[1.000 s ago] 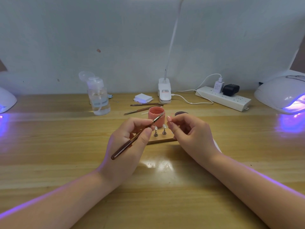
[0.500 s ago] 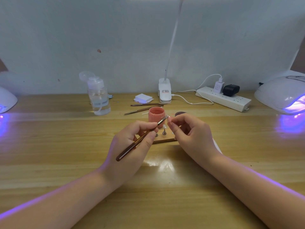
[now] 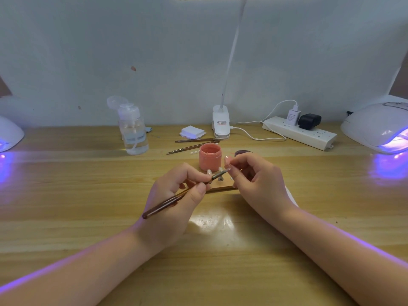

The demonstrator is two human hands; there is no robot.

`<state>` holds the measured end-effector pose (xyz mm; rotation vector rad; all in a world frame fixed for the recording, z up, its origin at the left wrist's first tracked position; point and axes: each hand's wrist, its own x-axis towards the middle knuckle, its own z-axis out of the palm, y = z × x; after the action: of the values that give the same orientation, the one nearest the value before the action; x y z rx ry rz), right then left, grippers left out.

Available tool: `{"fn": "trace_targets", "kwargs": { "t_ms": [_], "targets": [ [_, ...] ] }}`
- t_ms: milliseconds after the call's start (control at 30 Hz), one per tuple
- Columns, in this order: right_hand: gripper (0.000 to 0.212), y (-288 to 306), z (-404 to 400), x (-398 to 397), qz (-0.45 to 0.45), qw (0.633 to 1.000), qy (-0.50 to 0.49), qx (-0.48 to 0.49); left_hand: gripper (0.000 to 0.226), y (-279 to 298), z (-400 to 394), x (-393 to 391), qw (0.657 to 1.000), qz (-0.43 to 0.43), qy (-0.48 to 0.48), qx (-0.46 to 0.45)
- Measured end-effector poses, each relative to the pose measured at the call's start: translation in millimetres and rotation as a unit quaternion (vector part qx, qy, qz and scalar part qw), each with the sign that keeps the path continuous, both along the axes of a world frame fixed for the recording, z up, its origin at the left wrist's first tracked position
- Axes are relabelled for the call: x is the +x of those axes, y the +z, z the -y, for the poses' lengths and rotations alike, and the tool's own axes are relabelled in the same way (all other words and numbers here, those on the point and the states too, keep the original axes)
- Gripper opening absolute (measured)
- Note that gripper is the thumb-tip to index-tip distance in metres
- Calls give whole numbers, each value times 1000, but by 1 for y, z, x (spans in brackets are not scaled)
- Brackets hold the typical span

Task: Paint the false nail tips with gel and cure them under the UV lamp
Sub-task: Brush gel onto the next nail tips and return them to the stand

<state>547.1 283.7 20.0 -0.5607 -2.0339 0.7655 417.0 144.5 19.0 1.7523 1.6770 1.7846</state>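
My left hand point(image 3: 176, 195) grips a brown gel brush point(image 3: 174, 199), whose tip touches a false nail tip point(image 3: 228, 170) pinched between the thumb and fingers of my right hand point(image 3: 258, 182). Behind the hands, false nail tips on small metal stands point(image 3: 220, 174) rest on a wooden board point(image 3: 220, 188). An open pink gel jar point(image 3: 209, 156) stands just behind the board. A lit white UV lamp point(image 3: 377, 127) glows purple at the far right. Another UV lamp point(image 3: 10, 133) sits at the far left.
A clear pump bottle point(image 3: 132, 131) stands back left. Two spare brushes point(image 3: 194, 144), a white pad stack point(image 3: 192, 132), a clip lamp base point(image 3: 220, 124) and a power strip point(image 3: 300, 131) with plugs lie along the back. A dark jar lid point(image 3: 241, 153) peeks behind my right hand.
The brush has come away from the pink jar and its tip moved right and down to the nail tip in my right hand. My right hand stayed almost still.
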Motion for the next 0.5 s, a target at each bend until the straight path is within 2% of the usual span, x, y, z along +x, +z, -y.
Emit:
{"fn": "trace_targets", "kwargs": {
  "t_ms": [167,333,500],
  "targets": [
    [7,1,0,0,-1,1000,11,6,12,1,-3,1,999,29,22,-13],
    [6,0,0,0,-6,1000,0,5,18,1,0,0,1000,-10,0,4],
    [6,-1,-1,-1,-4,1000,0,-4,10,2,-2,1,999,40,34,1]
  ]
}}
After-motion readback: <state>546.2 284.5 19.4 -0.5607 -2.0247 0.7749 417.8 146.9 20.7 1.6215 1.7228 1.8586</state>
